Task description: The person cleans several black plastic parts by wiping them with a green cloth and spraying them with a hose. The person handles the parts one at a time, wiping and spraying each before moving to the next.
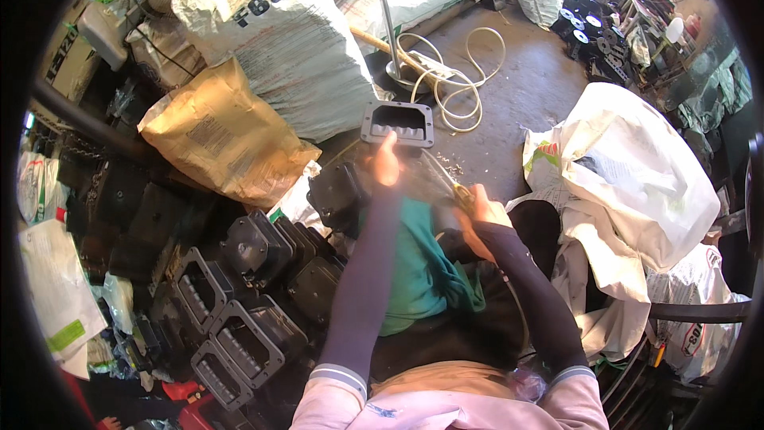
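Held out in front of me is a dark grey plastic recessed handle (424, 137), with a rectangular flange, screw holes at its rim and a ribbed grip inside. My left hand (386, 163) is closed on its near side, the thumb on the frame. Lower and to the right, my right hand (487, 209) is closed around a slim yellowish tool (461, 189), whose thin end points toward the plastic part. Motion blur hides the tool's exact kind. A green cloth (418, 271) lies over my lap beneath both forearms.
Several similar dark handles (247, 342) are stacked at my lower left. A brown paper sack (231, 131) and a large white sack (278, 48) stand beyond them. Coiled pale hose (477, 95) lies on the floor ahead. A white sack (637, 175) bulges at my right.
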A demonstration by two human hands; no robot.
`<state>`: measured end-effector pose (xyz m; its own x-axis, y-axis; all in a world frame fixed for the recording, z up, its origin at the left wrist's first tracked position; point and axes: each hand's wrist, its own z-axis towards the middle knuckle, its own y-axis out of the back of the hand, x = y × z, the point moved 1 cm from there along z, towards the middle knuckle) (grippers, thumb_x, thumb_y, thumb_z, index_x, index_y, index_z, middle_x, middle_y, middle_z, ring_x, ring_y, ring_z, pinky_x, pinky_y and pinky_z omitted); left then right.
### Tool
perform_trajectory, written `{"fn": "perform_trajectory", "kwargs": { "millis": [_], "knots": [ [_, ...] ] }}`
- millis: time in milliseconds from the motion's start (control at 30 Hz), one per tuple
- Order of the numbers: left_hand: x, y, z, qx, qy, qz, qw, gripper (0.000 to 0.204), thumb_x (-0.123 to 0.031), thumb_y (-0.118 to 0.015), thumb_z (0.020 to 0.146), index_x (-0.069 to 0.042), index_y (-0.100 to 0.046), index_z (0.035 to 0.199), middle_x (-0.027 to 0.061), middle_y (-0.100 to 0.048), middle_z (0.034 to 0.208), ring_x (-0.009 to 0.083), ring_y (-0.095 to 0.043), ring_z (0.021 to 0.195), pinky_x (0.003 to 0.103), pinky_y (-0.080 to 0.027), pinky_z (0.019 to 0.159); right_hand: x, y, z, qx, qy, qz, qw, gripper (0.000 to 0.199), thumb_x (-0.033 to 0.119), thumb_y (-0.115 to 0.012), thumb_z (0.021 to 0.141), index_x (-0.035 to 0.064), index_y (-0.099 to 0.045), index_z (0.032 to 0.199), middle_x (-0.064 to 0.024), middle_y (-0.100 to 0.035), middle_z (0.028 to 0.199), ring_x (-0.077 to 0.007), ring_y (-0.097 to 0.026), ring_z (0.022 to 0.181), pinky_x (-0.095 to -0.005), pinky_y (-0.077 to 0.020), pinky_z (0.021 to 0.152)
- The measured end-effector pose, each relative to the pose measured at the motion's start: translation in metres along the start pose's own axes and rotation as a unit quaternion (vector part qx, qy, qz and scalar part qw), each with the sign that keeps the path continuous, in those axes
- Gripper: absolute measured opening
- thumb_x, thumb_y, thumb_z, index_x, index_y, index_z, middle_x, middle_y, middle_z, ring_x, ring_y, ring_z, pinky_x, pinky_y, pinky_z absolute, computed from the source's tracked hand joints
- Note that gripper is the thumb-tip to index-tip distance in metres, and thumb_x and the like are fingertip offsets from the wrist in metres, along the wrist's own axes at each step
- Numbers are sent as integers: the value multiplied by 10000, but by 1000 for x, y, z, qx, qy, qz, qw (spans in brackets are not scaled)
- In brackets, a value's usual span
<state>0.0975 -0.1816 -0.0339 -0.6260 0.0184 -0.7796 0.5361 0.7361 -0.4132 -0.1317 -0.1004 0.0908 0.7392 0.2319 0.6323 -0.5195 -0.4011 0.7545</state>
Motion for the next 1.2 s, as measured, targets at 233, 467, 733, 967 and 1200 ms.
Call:
{"fn": "perform_trajectory", "kwargs": {
  "millis": [233, 467, 733, 967, 1200],
  "knots": [
    [12, 5, 10, 22, -64, 51, 996, 392, -272, -763, 830, -11, -698, 1115, 94, -670, 1087, 178, -630, 915, 320, -514, 758, 27, -1, 28, 23, 10, -9, 1000, 355, 260, -577, 934, 37, -463, 1187, -271, -673, 939, -464, -651, 888, -532, -499, 773],
    [-6, -13, -36, 28, -217, 132, 967, 482, -330, -777, 816, 54, -666, 1085, 141, -655, 1104, 210, -656, 874, 324, -526, 643, 45, 3, 43, 58, 61, -2, 996, 379, 262, -575, 937, 35, -470, 1222, -298, -656, 1015, -459, -643, 955, -530, -496, 812],
    [-4, -10, -22, 3, -124, 113, 986, 589, -323, -802, 789, 77, -594, 1168, 168, -657, 1005, 222, -656, 781, 328, -539, 696, 40, 2, 63, 8, 2, 2, 1000, 396, 284, -644, 868, 85, -473, 1164, -301, -664, 935, -481, -649, 900, -555, -505, 782],
    [2, -16, -29, -1, -150, 48, 987, 614, -110, -784, 795, 57, -488, 1306, 132, -623, 1168, 201, -610, 1048, 316, -502, 883, 35, 10, 78, -12, 4, 14, 1000, 414, 302, -655, 876, 47, -485, 1155, -298, -666, 959, -480, -646, 910, -543, -505, 782],
    [-2, -17, -29, 37, -172, 88, 980, 585, -71, -767, 800, 46, -497, 1306, 122, -623, 1191, 209, -600, 1081, 324, -478, 940, 26, 14, 99, -2, 7, 3, 1000, 431, 278, -613, 888, 58, -497, 1240, -240, -670, 1063, -446, -636, 1017, -540, -498, 854]
  ]
}}
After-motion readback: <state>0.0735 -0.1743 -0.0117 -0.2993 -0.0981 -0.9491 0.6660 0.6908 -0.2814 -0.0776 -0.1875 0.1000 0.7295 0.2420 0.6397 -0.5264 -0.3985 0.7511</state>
